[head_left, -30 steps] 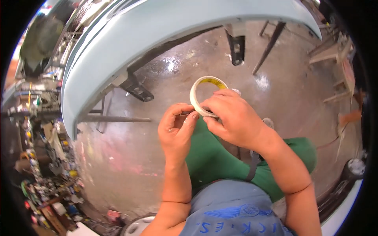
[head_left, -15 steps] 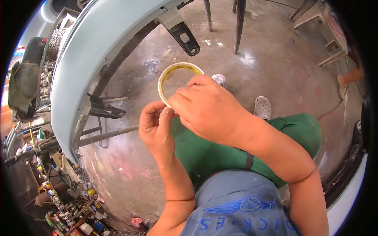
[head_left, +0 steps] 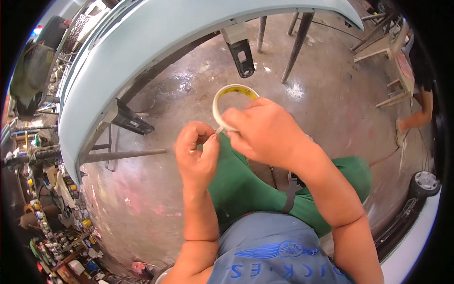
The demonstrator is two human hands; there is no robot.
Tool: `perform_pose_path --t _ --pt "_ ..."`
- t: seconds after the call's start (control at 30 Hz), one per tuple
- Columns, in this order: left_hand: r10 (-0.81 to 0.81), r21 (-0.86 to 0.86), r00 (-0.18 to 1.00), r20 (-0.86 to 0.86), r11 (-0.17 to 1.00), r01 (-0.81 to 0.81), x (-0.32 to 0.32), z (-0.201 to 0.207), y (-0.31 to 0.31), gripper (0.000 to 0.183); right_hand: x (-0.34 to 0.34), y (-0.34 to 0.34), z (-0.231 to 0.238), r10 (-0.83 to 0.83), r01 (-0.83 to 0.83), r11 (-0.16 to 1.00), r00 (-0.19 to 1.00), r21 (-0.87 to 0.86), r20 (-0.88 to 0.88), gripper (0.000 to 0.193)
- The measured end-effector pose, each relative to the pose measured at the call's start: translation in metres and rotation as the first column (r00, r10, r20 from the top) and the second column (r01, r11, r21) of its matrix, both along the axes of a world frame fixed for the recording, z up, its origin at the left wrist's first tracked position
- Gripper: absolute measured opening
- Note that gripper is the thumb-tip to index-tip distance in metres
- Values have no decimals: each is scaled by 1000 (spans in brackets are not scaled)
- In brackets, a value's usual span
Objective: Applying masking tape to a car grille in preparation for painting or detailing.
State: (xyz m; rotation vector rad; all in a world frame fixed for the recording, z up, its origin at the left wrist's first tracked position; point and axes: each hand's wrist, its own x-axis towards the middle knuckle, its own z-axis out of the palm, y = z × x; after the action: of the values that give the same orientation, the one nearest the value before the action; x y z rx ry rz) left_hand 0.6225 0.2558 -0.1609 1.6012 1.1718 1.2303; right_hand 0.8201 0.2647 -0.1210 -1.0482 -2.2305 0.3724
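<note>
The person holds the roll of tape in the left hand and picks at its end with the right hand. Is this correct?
Not quite: the hands are swapped. In the head view, the right hand holds the roll of tape, and the left hand picks at its end.

Your right hand (head_left: 265, 132) is raised in front of you, knuckles up, its fingers curled closed around a ring-shaped object. Your left hand (head_left: 196, 156) sits just beside it, thumb and forefinger pinched together. Both forearms rise from the lower edge, elbows bent.
</note>
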Motion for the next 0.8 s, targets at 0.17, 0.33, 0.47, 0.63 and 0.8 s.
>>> perform_pose_path --t 0.17,0.33,0.47,0.63,0.8 --pt "193 -109 951 241 979 -171 32 21 0 9 -3 -4 7 -142 122 964 987 -236 -70 30" --pt "131 149 977 169 976 -156 13 4 3 12 -13 -8 14 -64 -8 942 977 -335 -203 34" --pt "271 212 941 202 926 -312 3 16 -2 5 -9 4 17 -67 46 848 998 -527 -21 33" --pt "349 -124 817 459 936 -330 -9 33 -8 11 -17 1 22 -86 60 841 996 -537 -24 28" --pt "365 -117 830 422 930 -349 -20 33 -12 11 -33 3 27 -129 106 757 992 -645 12 26"
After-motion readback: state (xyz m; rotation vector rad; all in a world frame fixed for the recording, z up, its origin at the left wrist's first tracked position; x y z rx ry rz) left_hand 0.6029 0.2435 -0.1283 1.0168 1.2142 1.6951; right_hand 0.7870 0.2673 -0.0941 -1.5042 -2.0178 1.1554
